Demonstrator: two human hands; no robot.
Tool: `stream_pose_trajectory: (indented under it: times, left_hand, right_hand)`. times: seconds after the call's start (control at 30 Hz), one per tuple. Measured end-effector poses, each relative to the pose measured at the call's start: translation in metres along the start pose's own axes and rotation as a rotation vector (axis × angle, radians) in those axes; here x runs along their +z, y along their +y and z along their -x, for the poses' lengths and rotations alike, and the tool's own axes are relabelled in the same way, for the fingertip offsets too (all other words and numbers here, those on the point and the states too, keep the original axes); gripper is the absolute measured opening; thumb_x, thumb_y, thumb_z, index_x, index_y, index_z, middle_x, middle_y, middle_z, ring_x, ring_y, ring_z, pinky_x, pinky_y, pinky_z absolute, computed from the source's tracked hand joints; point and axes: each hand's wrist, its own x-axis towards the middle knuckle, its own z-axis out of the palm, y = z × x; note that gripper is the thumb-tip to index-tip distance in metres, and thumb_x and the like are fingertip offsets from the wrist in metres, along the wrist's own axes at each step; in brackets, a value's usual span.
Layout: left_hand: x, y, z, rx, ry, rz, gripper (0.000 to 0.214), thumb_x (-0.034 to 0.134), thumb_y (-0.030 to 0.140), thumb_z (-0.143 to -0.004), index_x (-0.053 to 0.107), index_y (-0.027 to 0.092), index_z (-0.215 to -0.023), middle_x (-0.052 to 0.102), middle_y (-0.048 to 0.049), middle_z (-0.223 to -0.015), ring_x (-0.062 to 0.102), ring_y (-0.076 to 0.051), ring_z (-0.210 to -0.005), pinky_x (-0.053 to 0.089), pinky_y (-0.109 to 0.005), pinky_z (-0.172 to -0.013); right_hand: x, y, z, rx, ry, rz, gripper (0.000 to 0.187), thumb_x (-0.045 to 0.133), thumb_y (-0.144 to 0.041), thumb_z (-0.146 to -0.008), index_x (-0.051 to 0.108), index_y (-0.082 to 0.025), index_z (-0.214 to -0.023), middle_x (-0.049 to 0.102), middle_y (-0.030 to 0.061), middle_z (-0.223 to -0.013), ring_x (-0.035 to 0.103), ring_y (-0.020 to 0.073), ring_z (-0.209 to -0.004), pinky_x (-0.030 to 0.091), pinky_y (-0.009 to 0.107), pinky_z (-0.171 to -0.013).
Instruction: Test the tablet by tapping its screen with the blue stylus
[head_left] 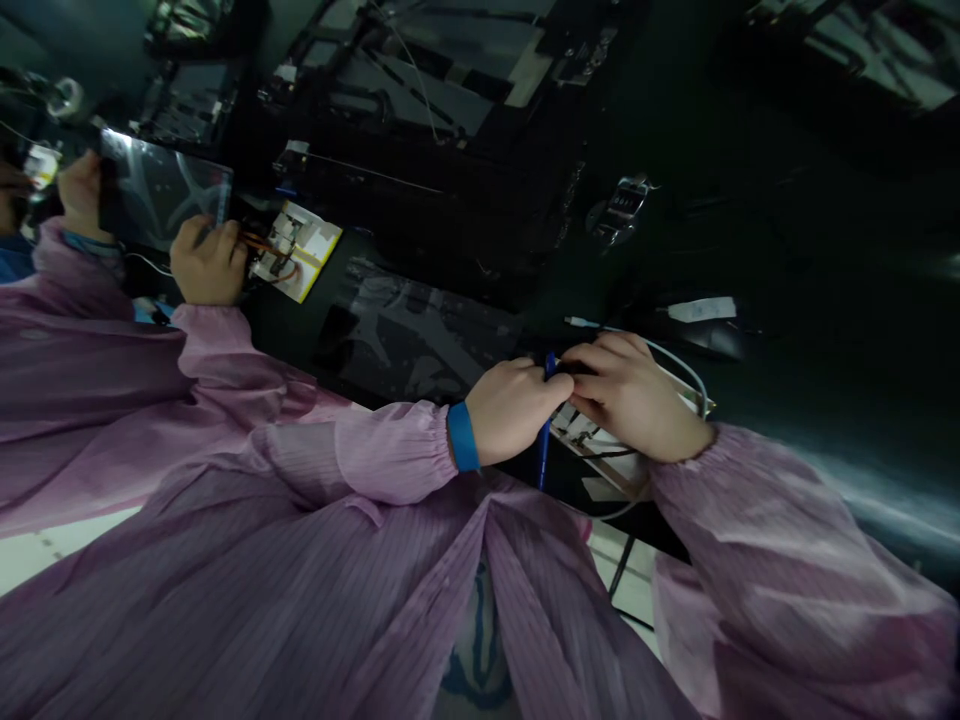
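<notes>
My left hand (514, 410), with a blue wrist strap (463, 436) at its pink pleated cuff, meets my right hand (630, 395) over a white circuit board with brown wires (592, 445). A slim blue tool (544, 455) passes under my left fingers, and its tip is hidden. My right fingers cover a small dark part that I cannot identify. A thin white cable (660, 348) curves past my right hand.
To the left, a co-worker's hands (206, 262) work beside a cream-and-yellow board with wires (296, 250) and a glossy dark panel (165, 190). Dark panels lie on the black bench (420, 340). A metal fitting (621, 208) sits to the far right.
</notes>
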Motion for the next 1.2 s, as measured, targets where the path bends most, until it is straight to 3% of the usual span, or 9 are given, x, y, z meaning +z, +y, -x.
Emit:
stream_pose_trajectory:
  times: [0.13, 0.23, 0.37, 0.6, 0.93, 1.2]
  left_hand:
    - [-0.001, -0.002, 0.004, 0.013, 0.023, 0.05, 0.021, 0.044, 0.007, -0.089, 0.056, 0.016, -0.075, 0.058, -0.004, -0.067, 0.055, -0.019, -0.068, 0.044, -0.03, -0.065]
    - [0.0, -0.003, 0.007, 0.023, 0.051, 0.086, 0.022, 0.043, 0.01, -0.09, 0.055, 0.016, -0.073, 0.057, -0.0035, -0.066, 0.054, -0.018, -0.067, 0.044, -0.029, -0.066]
    - [0.001, -0.001, 0.009, 0.01, 0.084, 0.098, 0.021, 0.045, 0.009, -0.089, 0.054, 0.016, -0.072, 0.056, -0.003, -0.065, 0.053, -0.018, -0.067, 0.043, -0.029, -0.067]
    - [-0.001, 0.002, 0.008, -0.022, 0.068, 0.152, 0.019, 0.048, 0.005, -0.084, 0.051, 0.016, -0.07, 0.058, -0.0027, -0.066, 0.052, -0.017, -0.065, 0.042, -0.029, -0.066]
    - [-0.005, -0.002, 0.009, -0.032, 0.026, 0.33, 0.018, 0.053, 0.004, -0.078, 0.047, 0.018, -0.067, 0.06, -0.0007, -0.066, 0.052, -0.016, -0.063, 0.04, -0.028, -0.066]
    - [-0.015, -0.001, 0.013, 0.012, 0.036, 0.366, 0.012, 0.062, 0.01, -0.076, 0.052, 0.016, -0.074, 0.062, -0.0031, -0.068, 0.057, -0.016, -0.066, 0.041, -0.027, -0.063]
  right_hand:
    - [-0.003, 0.001, 0.003, -0.003, 0.039, -0.119, 0.02, 0.052, -0.023, -0.092, 0.069, -0.021, -0.081, 0.063, 0.0076, -0.102, 0.055, 0.0214, -0.09, 0.044, 0.039, -0.081]
    - [-0.009, -0.001, 0.004, 0.004, -0.045, -0.164, 0.014, 0.06, -0.03, -0.087, 0.068, -0.019, -0.091, 0.059, 0.0108, -0.115, 0.055, 0.0255, -0.105, 0.043, 0.045, -0.094]
    - [-0.014, -0.006, 0.005, 0.051, -0.162, -0.108, 0.025, 0.068, -0.035, -0.081, 0.066, -0.019, -0.101, 0.057, 0.0122, -0.118, 0.052, 0.0298, -0.111, 0.041, 0.051, -0.099]
    - [-0.008, -0.01, 0.005, 0.113, -0.219, -0.091, 0.026, 0.069, -0.03, -0.08, 0.066, -0.018, -0.103, 0.054, 0.0123, -0.121, 0.048, 0.0324, -0.113, 0.043, 0.051, -0.097]
    - [-0.008, -0.009, 0.003, 0.124, -0.186, -0.15, 0.014, 0.073, -0.022, -0.075, 0.068, -0.02, -0.088, 0.054, 0.011, -0.118, 0.05, 0.0304, -0.111, 0.044, 0.049, -0.096]
    - [-0.017, -0.014, -0.001, 0.099, -0.201, -0.135, 0.021, 0.071, -0.026, -0.078, 0.066, -0.02, -0.098, 0.058, 0.0126, -0.118, 0.056, 0.0296, -0.111, 0.044, 0.054, -0.099]
